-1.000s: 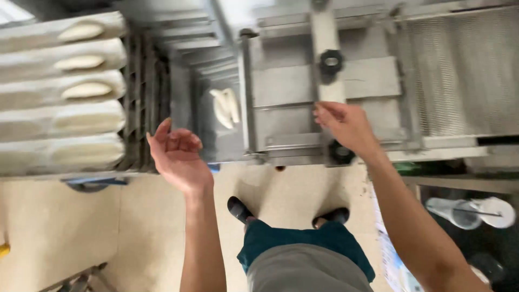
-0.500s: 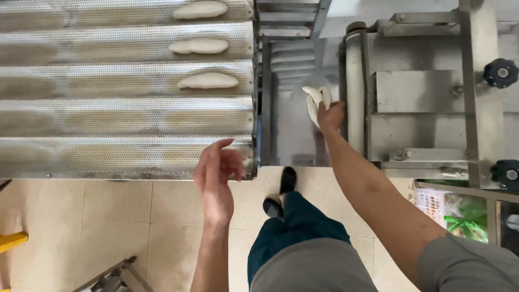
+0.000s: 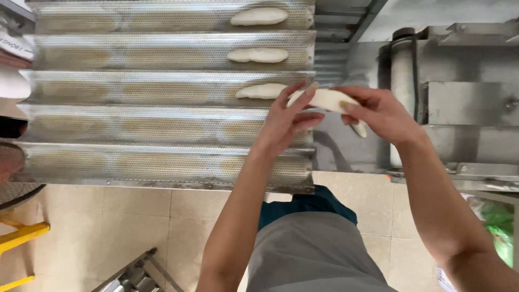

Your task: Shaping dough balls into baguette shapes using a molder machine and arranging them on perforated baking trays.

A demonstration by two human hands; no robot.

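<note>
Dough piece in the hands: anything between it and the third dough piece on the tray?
Only the left hand, seen in the head view. Its fingers cross the gap between the held dough piece and the third dough piece on the perforated tray.

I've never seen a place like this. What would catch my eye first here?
Two hands meet in the middle, the left hand and right hand holding a pale, elongated piece of dough between them. To their left lies a large perforated metal baking tray with long channels, and three shaped dough pieces rest near the right ends of its upper channels. A grey metal machine stands on the right.
</note>
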